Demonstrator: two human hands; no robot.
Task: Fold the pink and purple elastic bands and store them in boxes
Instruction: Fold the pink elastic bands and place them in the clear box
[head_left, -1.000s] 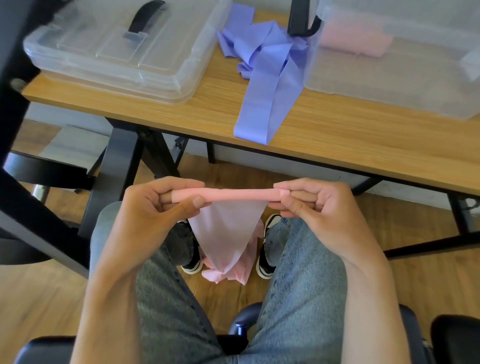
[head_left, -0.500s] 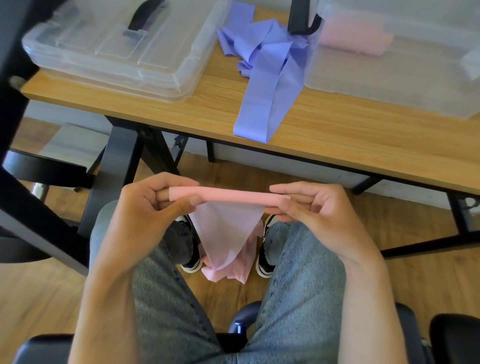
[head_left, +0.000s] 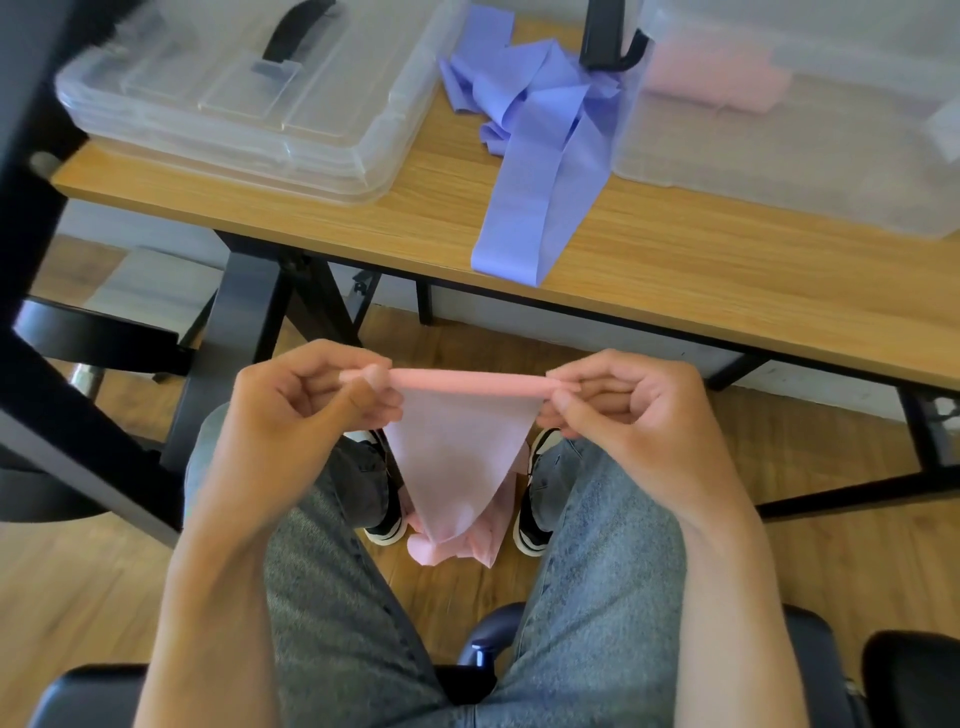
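A pink elastic band (head_left: 460, 441) is rolled into a thin tube at its top, and the loose part hangs down between my knees towards the floor. My left hand (head_left: 306, 400) pinches the roll's left end and my right hand (head_left: 618, 400) pinches its right end, both in front of the table's edge. A purple elastic band (head_left: 535, 150) lies crumpled on the wooden table (head_left: 701, 280), one end reaching the front edge. A clear box (head_left: 810, 156) at the right holds a folded pink band (head_left: 711, 83).
A closed clear box (head_left: 234, 98) with a black handle sits at the table's left. Black table legs (head_left: 244, 332) stand ahead of my knees. A black chair (head_left: 78, 338) is at the left. My shoes rest on the wooden floor.
Both hands kept turning the top of the pink band, so the roll has shifted slightly in my fingers. The purple band and the boxes have not moved.
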